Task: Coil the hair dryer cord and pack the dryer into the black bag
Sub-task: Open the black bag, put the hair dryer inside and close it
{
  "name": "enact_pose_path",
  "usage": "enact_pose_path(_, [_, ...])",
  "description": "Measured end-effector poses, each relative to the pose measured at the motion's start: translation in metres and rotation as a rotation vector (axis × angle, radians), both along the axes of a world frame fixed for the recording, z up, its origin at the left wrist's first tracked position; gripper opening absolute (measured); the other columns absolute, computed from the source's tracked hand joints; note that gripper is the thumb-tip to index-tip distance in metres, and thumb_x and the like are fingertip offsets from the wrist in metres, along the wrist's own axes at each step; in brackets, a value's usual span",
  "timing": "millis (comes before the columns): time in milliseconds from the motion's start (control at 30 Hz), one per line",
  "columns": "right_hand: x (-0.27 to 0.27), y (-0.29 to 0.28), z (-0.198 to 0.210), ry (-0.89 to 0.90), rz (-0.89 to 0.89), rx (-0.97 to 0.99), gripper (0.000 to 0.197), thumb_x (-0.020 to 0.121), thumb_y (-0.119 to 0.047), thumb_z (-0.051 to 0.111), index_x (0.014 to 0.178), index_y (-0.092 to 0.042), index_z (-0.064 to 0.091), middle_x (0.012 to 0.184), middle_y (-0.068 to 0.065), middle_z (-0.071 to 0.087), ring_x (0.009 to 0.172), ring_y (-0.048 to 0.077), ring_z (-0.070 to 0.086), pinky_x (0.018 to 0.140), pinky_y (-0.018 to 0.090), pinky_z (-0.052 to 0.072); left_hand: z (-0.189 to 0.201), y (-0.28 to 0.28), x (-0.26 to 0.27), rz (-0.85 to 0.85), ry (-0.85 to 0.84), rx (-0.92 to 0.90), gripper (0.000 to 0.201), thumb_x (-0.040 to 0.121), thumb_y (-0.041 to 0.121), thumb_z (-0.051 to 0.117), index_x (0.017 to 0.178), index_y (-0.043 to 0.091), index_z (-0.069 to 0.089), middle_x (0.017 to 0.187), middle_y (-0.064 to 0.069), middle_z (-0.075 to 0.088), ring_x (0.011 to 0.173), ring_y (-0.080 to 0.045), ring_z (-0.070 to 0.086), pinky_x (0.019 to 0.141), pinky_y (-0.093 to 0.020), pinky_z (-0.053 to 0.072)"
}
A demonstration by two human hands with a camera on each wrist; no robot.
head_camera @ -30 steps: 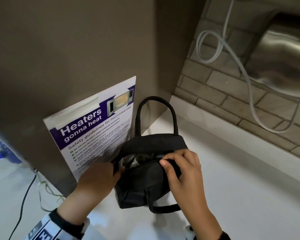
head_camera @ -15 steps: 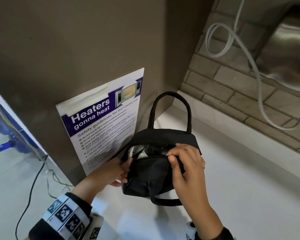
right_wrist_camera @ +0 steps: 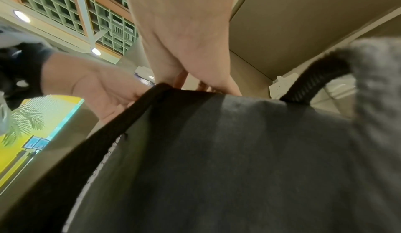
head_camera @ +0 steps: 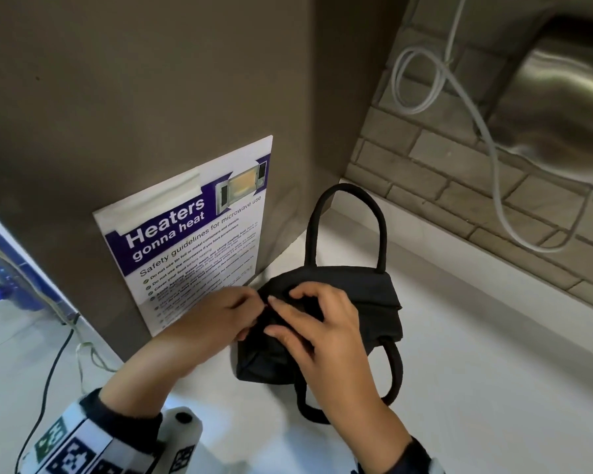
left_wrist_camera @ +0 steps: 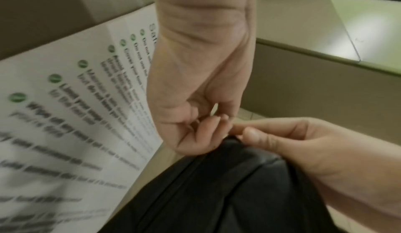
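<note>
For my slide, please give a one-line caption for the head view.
Both hands, left hand and right hand, pinch the top of the black bag on the white counter.

black bag on the counter, in the corner between panel at left and brick wall behind. poster on the panel, just left of the bag. left hand and right hand meeting at the bag's top left end. cable looped on the brick wall.
</note>
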State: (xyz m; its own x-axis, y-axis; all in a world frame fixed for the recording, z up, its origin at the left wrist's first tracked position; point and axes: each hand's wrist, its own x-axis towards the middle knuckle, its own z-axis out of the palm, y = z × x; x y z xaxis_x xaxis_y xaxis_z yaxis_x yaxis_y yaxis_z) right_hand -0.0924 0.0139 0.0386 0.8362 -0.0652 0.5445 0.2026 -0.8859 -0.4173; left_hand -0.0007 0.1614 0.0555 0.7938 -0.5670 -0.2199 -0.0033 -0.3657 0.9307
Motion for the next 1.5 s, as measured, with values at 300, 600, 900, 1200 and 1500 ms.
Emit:
enact_pose_path(300, [0.0, 0.003, -0.003, -0.01, -0.022, 0.033, 0.006, 0.087, -0.017, 0.066, 0.085, -0.013, 0.068, 0.089, -0.003, 0.059, 0.084, 0.015, 0.053, 0.075, 0.03, 0.047, 0.003, 0.001, -0.007, -0.208, -0.189, 0.053, 0.028, 0.078, 0.051, 0.042, 0.075, 0.026, 0.053, 0.065, 0.011, 0.059, 0.064, -0.006, 0.053, 0.069, -0.034, 0.047])
enact_pose_path(600, [-0.001, 0.002, -0.007, -0.027, -0.033, 0.175, 0.001, 0.085, -0.016, 0.066, 0.086, -0.016, 0.066, 0.09, -0.004, 0.059, 0.089, 0.006, 0.052, 0.087, 0.043, 0.05, -0.018, -0.007, -0.001, -0.161, -0.586, 0.08, 0.027, 0.071, 0.023, 0.072, 0.087, 0.037, 0.056, 0.087, 0.016, 0.06, 0.087, -0.002, 0.059, 0.073, -0.01, 0.047])
enact_pose_path(900, [-0.009, -0.008, 0.0, -0.12, -0.081, 0.238, 0.008, 0.086, -0.015, 0.063, 0.085, -0.007, 0.065, 0.09, 0.002, 0.059, 0.092, 0.012, 0.058, 0.081, 0.023, 0.048, -0.02, -0.019, -0.014, -0.061, -0.727, 0.138, 0.015, 0.068, 0.036, 0.058, 0.081, 0.029, 0.058, 0.071, 0.018, 0.058, 0.069, -0.004, 0.057, 0.061, -0.007, 0.041])
enact_pose_path(1200, [-0.009, -0.089, 0.011, -0.091, -0.407, 0.314, 0.009, 0.081, -0.005, 0.068, 0.077, -0.012, 0.064, 0.084, 0.0, 0.061, 0.079, 0.009, 0.058, 0.078, 0.013, 0.043, -0.026, -0.012, -0.014, -0.123, -0.723, 0.154, 0.01, 0.068, 0.039, 0.05, 0.077, 0.038, 0.046, 0.069, 0.026, 0.044, 0.069, 0.001, 0.051, 0.056, -0.009, 0.04])
enact_pose_path(1500, [0.006, -0.174, -0.051, 0.297, -0.561, 0.976, 0.012, 0.087, -0.015, 0.064, 0.081, -0.006, 0.07, 0.088, 0.012, 0.072, 0.087, 0.03, 0.066, 0.085, 0.048, 0.055, -0.028, -0.009, -0.013, -0.116, -0.718, 0.166, 0.012, 0.065, 0.034, 0.05, 0.076, 0.03, 0.051, 0.07, 0.024, 0.045, 0.072, -0.001, 0.052, 0.058, -0.003, 0.036])
